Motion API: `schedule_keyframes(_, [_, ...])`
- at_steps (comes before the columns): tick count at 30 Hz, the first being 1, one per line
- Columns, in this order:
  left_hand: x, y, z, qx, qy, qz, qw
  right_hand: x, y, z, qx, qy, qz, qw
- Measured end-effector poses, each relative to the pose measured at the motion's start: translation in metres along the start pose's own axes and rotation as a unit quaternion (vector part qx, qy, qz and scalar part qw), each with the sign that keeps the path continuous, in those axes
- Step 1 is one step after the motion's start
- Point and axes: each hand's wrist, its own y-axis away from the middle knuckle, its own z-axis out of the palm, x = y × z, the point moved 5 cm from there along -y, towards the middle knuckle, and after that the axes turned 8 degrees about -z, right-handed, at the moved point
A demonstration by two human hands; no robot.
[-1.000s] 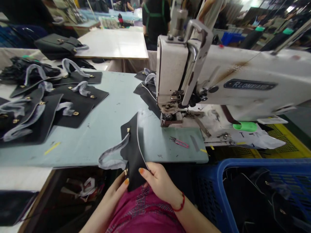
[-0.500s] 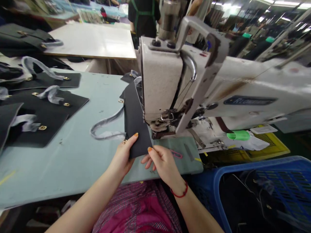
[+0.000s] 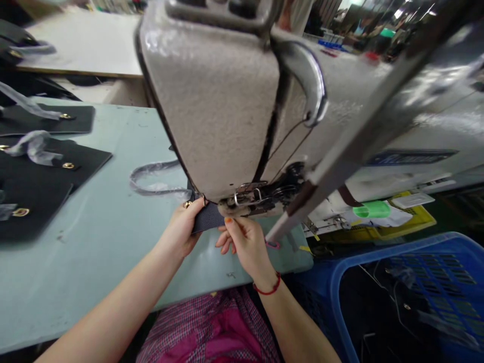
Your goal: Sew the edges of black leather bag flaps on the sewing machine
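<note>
A black leather-like bag panel (image 3: pixel 208 218) lies at the sewing machine (image 3: pixel 215 106), its far part hidden behind the machine head. My left hand (image 3: pixel 178 227) grips the panel's near left side, thumb on top and fingers underneath. At the near right corner, close to the presser foot, my right hand (image 3: pixel 247 244) pinches the edge between thumb and forefinger, the other fingers loosely curled. A plastic-wrapped handle (image 3: pixel 159 192) loops out from the panel's left side onto the table. Gold-coloured hardware shows beside my left thumb.
Several black panels (image 3: pixel 41 186) with wrapped handles lie on the pale green table (image 3: pixel 113 262) at left. A blue basket (image 3: pixel 336 282) holding black pieces stands at lower right. Behind it is a yellow tray (image 3: pixel 423 224). A grey metal bar (image 3: pixel 340 146) crosses before the machine.
My view has come closer to the machine, whose head now covers more of the panel. Both hands have moved slightly away from me with the panel, keeping their holds.
</note>
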Motion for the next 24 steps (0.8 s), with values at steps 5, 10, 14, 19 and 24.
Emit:
schedule_keyframes(5, [0.000,-0.003,0.000,-0.019,0.003,0.006,1.000,0.001,-0.001,0.001,0.003,-0.007,-0.001,1.000])
schedule_keyframes(10, [-0.003,-0.011,-0.003,-0.051,-0.011,-0.006,0.999,0.001,0.000,0.001,0.003,0.005,0.000,1.000])
schedule_keyframes(14, [-0.006,-0.017,-0.010,-0.077,-0.034,-0.038,0.996,-0.001,0.001,0.000,-0.003,0.036,0.001,0.999])
schedule_keyframes(19, [-0.013,-0.012,-0.020,-0.118,-0.067,-0.114,0.984,-0.009,0.000,-0.001,0.001,0.067,-0.031,0.997])
schedule_keyframes(24, [-0.002,-0.002,-0.018,-0.149,-0.125,-0.120,0.974,-0.012,0.000,-0.001,0.014,0.086,-0.034,0.996])
